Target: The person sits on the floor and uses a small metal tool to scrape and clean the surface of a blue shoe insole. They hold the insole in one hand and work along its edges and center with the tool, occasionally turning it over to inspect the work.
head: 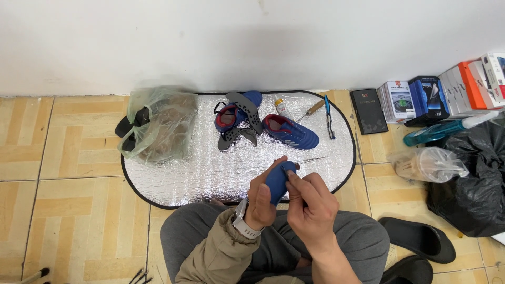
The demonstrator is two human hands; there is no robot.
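My left hand [261, 197] grips a small blue shoe piece [279, 181] over my lap. My right hand [310, 202] pinches a thin needle-like tool at the top of that piece, its fine tip pointing right toward the mat. On the silver mat [210, 173] in front lie two blue shoes with red lining, one [291, 131] on its side and the other [231, 114] with grey insoles [246, 111] across it. A glue tube [282, 107], a wooden-handled awl [310, 110] and blue-handled pliers [328, 115] rest near them.
A plastic bag with dark sandals [155, 123] sits at the mat's left. To the right stand several small boxes [442, 92], a dark flat box [369, 110], a teal bottle [447, 129], a clear bag [428, 164], a black bag [476, 179] and black slippers [418, 239].
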